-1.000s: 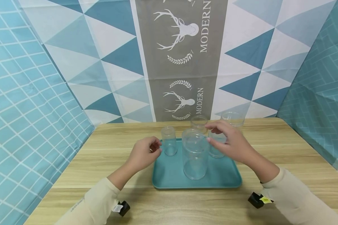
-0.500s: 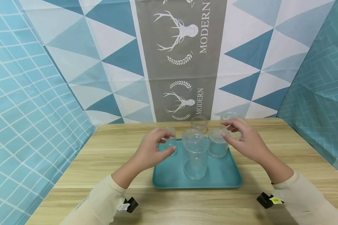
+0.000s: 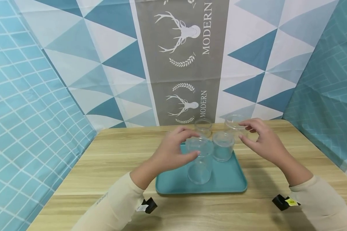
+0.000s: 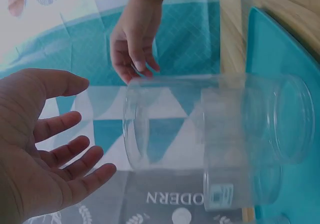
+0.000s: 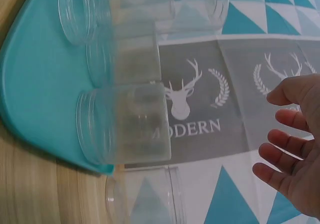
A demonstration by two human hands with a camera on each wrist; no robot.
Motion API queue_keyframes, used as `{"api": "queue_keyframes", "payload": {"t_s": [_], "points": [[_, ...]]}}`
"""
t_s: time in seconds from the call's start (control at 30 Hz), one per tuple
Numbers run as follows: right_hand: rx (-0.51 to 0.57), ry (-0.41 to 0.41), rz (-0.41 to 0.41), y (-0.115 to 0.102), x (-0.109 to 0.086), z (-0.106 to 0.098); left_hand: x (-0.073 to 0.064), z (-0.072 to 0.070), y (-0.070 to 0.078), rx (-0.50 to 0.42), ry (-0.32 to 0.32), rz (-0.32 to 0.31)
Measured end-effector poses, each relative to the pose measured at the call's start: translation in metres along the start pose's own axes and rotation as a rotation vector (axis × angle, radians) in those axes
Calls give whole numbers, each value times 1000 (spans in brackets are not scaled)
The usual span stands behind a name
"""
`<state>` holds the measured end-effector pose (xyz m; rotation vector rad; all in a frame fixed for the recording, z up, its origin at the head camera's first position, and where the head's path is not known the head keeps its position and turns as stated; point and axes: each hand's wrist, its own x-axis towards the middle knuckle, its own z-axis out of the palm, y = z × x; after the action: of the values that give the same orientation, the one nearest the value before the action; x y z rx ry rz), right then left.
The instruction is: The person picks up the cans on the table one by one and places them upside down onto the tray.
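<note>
My left hand [image 3: 176, 149] hangs beside the top of a tall clear jar [image 3: 199, 175], overlapping its rim in the head view. In the left wrist view, its fingers are loosely spread, and a gap separates them from the jar. The tall jar stands on a teal tray [image 3: 173, 186]. Over to the right, my right hand [image 3: 263, 141] is raised, fingers loosely bent and holding nothing. It is nearest a clear jar [image 3: 234, 119] behind the tray. A shorter clear jar [image 3: 223, 149] stands on the tray's right side. A narrow clear jar is mostly hidden behind my left hand.
Another clear jar [image 3: 203, 125] stands at the back middle, partly behind the tall one. The wooden table [image 3: 118, 147] surrounds the tray and ends at a patterned cloth backdrop [image 3: 179, 73]. Blue cloth [image 3: 31, 106] hangs along the left side.
My left hand has moved right, from the narrow jar to the tall jar's top. My right hand has moved right, away from the tall jar toward the back right jar. The jars stay put.
</note>
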<state>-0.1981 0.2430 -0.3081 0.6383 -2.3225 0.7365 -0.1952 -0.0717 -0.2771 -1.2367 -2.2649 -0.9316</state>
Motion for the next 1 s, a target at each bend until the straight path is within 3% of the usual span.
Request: {"api": "queue_keyframes", "payload": {"t_s": [0.3,0.57,1.0], "points": [[-28,-14,6,12,-2,-4,15,12,17,70,-98,-14],[-53,-33,-34,25,-4,-5,28,28,29,169,-148,60],[-49,-126,-81,50,2,0,44,56,48,333,-262,85]]}}
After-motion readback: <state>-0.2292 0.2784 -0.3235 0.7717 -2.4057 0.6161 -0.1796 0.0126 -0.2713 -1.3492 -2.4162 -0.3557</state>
